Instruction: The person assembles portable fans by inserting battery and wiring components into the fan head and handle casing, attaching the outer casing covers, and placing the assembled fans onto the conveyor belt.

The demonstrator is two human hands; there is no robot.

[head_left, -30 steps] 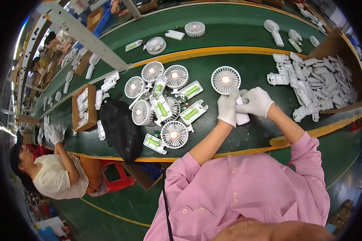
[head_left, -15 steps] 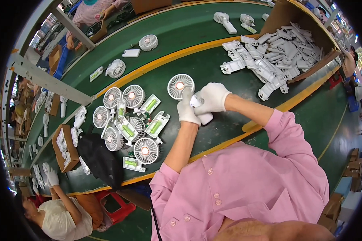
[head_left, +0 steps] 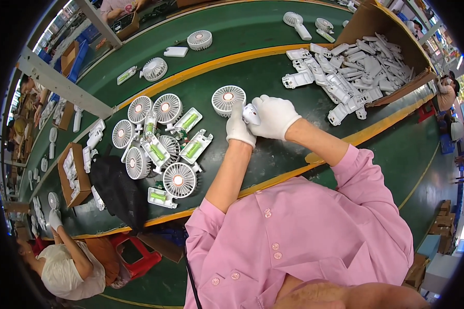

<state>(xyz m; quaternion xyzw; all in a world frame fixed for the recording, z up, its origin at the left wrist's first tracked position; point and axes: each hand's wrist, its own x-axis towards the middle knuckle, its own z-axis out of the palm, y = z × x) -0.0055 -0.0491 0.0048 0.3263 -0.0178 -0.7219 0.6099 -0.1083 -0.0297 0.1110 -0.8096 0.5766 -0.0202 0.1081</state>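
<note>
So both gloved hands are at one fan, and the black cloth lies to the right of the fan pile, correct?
Not quite: the head view shows the black cloth to the left of the fan pile. The rest stands: the gloved left hand and right hand are both at one fan.

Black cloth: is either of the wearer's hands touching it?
No, the left hand and right hand hold the fan, well away from the black cloth.

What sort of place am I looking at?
Probably a factory assembly line: a long green yellow-edged bench, several round white fans, and an open brown cardboard box of white plastic casings.
</note>
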